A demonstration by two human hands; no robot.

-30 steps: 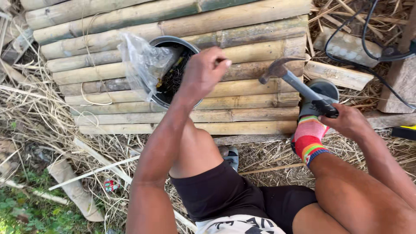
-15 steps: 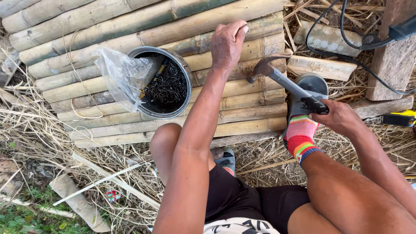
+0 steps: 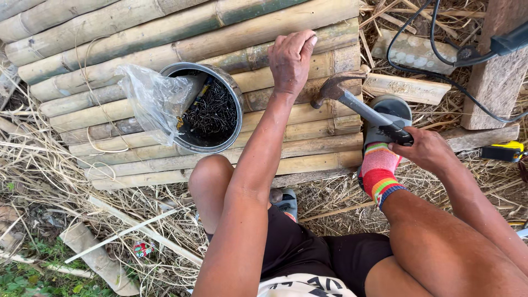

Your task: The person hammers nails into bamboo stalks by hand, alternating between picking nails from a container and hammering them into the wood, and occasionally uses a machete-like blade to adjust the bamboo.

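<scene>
Since a second ago your left hand [image 3: 291, 60] has left the metal pot [image 3: 212, 107] and reached up across the bamboo panel [image 3: 165, 49], where it now rests knuckles-up on a pale pole just beside the hammer head. Its fingers [image 3: 301, 39] are curled together and pressed to the bamboo; whether they pinch a nail you cannot tell from this angle. Your left forearm runs straight and long from your knee up to that spot.

Your right hand [image 3: 423, 151] is clamped around the dark grip of the claw hammer [image 3: 357, 107], fingers wrapped tight. Its rusty steel head [image 3: 333, 88] sits low over the panel's right end, the handle slanting down to your fist.

Round, knotted bamboo poles, weathered tan with some green, lie side by side. On them stands the dull grey pot, filled with dark nails [image 3: 214, 113], with a crumpled clear plastic bag [image 3: 157, 99] hanging over its left rim. Your foot in a bright striped sock [image 3: 379, 170] braces against the panel's edge, on dry straw.
</scene>
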